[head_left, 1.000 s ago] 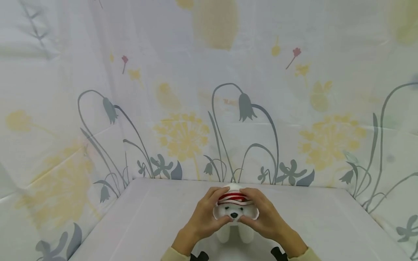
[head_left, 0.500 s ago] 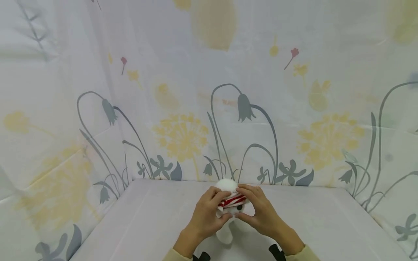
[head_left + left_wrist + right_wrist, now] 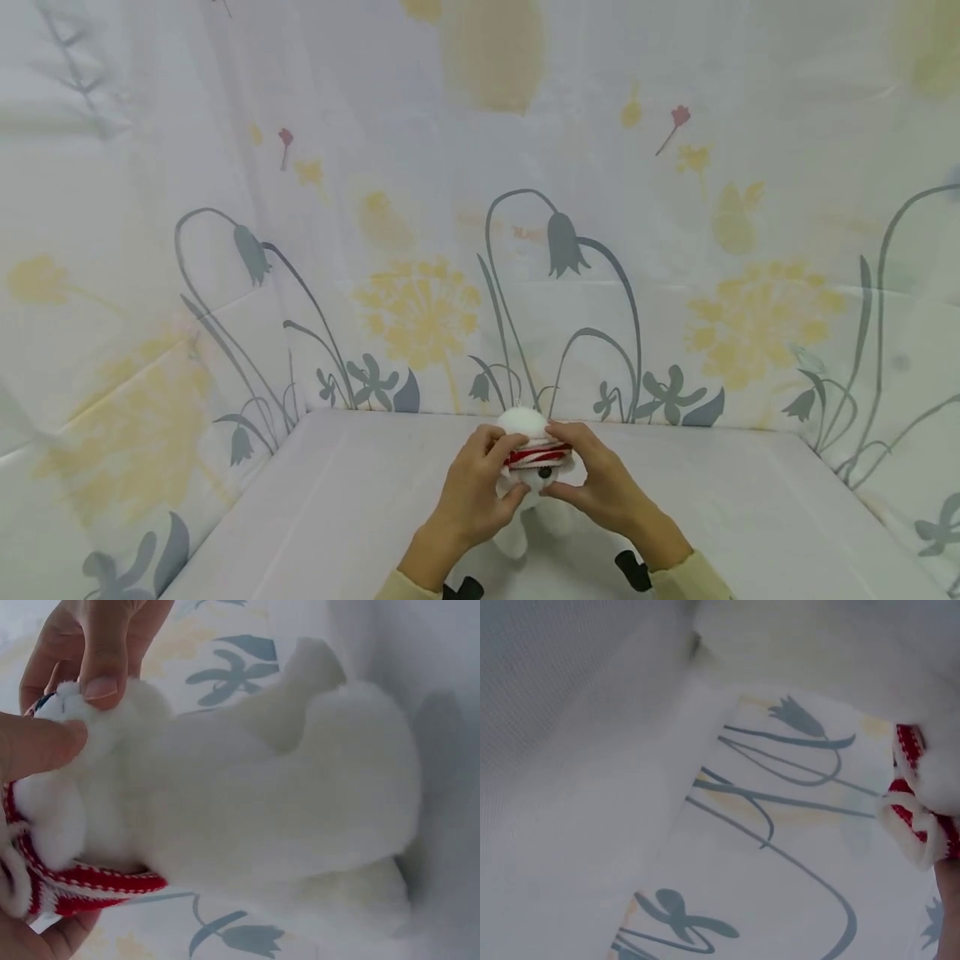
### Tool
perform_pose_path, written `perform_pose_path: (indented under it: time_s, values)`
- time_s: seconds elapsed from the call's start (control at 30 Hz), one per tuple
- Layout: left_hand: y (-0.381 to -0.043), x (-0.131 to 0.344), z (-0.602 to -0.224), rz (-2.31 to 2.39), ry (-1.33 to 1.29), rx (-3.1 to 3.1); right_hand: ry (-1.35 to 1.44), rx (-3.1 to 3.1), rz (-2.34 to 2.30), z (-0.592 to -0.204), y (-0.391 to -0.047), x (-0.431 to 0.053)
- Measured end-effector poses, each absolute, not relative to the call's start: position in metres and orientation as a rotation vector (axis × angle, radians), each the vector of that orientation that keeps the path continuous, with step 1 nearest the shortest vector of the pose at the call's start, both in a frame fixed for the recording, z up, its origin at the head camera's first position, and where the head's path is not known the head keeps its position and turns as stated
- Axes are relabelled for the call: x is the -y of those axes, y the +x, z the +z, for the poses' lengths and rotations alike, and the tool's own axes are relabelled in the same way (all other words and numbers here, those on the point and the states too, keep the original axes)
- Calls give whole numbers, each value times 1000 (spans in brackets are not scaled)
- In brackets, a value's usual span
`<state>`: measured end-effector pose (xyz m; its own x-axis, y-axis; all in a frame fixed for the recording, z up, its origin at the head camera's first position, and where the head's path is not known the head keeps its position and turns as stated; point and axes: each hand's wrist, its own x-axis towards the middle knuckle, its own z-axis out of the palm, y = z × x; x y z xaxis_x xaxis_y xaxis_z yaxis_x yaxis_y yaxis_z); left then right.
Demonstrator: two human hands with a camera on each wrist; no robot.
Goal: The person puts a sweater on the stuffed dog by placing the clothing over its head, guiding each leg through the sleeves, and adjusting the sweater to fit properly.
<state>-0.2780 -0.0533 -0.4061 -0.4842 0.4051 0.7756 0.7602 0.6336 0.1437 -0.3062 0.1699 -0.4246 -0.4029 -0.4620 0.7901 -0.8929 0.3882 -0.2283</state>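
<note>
A white plush toy animal (image 3: 513, 533) stands on the table, its fluffy body lying sideways across the left wrist view. On its head sits a red-and-white knitted hat (image 3: 538, 455); white shows above the striped band. My left hand (image 3: 472, 492) grips the hat and head from the left, thumb at the face and fingers on the band. From the other side my right hand (image 3: 603, 487) pinches the hat edge, its thumb (image 3: 101, 664) pressed near the toy's face. In the right wrist view, the striped hat edge (image 3: 915, 814) meets a finger (image 3: 949, 900).
A white table (image 3: 337, 500) lies under the toy. Behind it hangs a curtain (image 3: 420, 167) printed with grey and yellow flowers. Dark wrist mounts (image 3: 633, 571) show beside both light sleeves (image 3: 690, 579).
The toy's head has turned from facing me to one side, and more white shows above the hat band. The band tilted, then levelled somewhat. Both hands kept hold throughout.
</note>
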Motion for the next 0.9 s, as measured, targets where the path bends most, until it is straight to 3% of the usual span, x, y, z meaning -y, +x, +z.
perform_pose_path:
  time_s: [0.53,0.9]
  values:
    - [-278,61,-403,-682,-844,2219,1106,1997,1022,-433,-309,-160]
    - [-272,62,-394,-941,-906,2240,1090,1883,999,-421,-290,-145]
